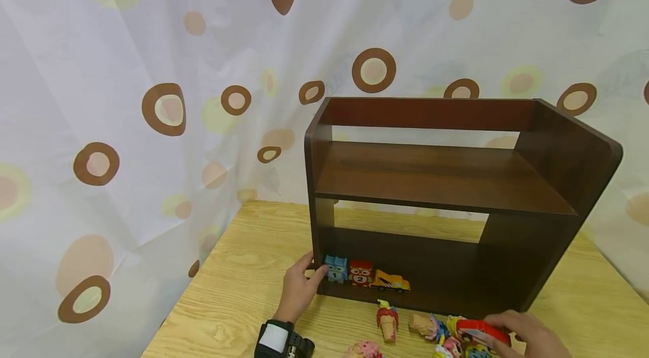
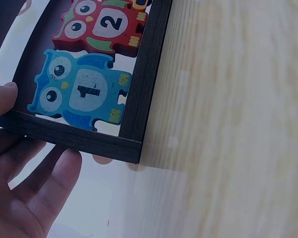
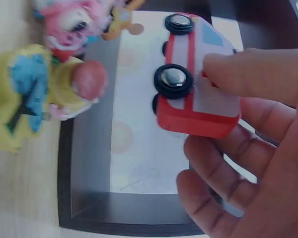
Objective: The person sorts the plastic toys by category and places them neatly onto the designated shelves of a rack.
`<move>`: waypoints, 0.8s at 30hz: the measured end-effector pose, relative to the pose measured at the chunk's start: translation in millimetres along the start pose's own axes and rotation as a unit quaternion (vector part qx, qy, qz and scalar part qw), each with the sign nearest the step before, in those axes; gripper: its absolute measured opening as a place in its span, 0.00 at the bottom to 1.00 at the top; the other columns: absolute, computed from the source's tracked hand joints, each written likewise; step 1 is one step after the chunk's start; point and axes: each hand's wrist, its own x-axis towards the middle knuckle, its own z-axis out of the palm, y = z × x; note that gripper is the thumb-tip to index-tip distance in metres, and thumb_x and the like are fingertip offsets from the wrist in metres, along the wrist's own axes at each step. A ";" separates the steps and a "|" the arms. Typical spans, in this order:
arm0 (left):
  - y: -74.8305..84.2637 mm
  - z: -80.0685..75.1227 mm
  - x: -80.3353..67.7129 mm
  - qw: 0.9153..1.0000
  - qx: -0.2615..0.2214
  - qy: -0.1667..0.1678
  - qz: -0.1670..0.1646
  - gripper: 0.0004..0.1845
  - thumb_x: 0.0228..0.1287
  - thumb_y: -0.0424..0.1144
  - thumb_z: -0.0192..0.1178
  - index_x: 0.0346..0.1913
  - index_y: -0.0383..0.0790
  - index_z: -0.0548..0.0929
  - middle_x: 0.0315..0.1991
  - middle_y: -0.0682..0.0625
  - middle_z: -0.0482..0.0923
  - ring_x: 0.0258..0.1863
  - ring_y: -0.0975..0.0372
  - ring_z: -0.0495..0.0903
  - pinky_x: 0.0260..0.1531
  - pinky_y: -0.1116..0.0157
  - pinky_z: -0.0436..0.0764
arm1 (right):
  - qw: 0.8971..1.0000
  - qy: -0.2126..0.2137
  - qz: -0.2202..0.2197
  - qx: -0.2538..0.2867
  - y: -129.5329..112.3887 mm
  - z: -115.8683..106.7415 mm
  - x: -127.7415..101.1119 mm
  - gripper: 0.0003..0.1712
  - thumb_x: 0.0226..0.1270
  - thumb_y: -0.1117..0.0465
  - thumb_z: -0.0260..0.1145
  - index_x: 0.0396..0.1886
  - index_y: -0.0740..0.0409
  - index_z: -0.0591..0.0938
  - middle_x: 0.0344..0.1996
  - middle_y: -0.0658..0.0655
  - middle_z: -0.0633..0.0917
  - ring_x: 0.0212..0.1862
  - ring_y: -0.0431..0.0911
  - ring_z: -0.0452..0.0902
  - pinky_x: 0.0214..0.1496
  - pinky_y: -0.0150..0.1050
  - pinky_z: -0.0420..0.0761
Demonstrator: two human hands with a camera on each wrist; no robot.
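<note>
My left hand (image 1: 299, 290) grips the left side panel of a dark brown wooden shelf (image 1: 446, 177), thumb on the inner side and fingers outside. Just beside the thumb, in the lower compartment, stands a blue owl block numbered 1 (image 2: 79, 91). Next to it are a red owl block numbered 2 (image 2: 102, 27) and a yellow toy truck (image 1: 390, 282). In my right hand (image 1: 529, 332) is a red and white toy van (image 3: 198, 79), pinched between thumb and fingers. The right wrist view shows it in front of the shelf, its black wheels facing left.
Several small toy figures (image 1: 387, 321) lie on the wooden table (image 1: 223, 268) in front of the shelf, some close to my right hand. A pink figure (image 1: 365, 349) is cut off at the bottom edge. Behind the shelf hangs a spotted cloth (image 1: 213, 65).
</note>
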 end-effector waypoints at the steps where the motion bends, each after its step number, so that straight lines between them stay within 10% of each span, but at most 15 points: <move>1: -0.2 0.2 -0.2 1.000 0.000 0.000 0.000 0.23 0.69 0.46 0.61 0.64 0.45 0.78 0.56 0.46 0.83 0.51 0.51 0.83 0.36 0.69 0.82 | 0.999 0.020 0.034 -0.010 -5.2 -2.4 1.9 0.15 0.62 0.55 0.72 0.46 0.56 0.85 0.36 0.41 0.83 0.33 0.22 0.66 0.33 0.29 0.76; 8: -0.6 0.9 -1.4 1.000 0.005 0.005 0.011 0.23 0.69 0.46 0.61 0.65 0.45 0.78 0.55 0.46 0.84 0.50 0.51 0.83 0.36 0.69 0.83 | 0.988 0.116 0.096 -0.025 -15.3 -9.5 27.2 0.16 0.59 0.57 0.74 0.45 0.57 0.86 0.39 0.55 0.87 0.33 0.35 0.74 0.32 0.35 0.76; 24: 0.8 -0.2 -1.1 1.000 -0.003 0.001 0.010 0.23 0.69 0.45 0.61 0.64 0.43 0.78 0.55 0.46 0.84 0.49 0.51 0.84 0.35 0.70 0.82 | 0.994 0.071 0.075 0.035 -20.3 7.1 89.8 0.16 0.63 0.61 0.70 0.49 0.62 0.85 0.49 0.66 0.86 0.48 0.59 0.83 0.46 0.57 0.80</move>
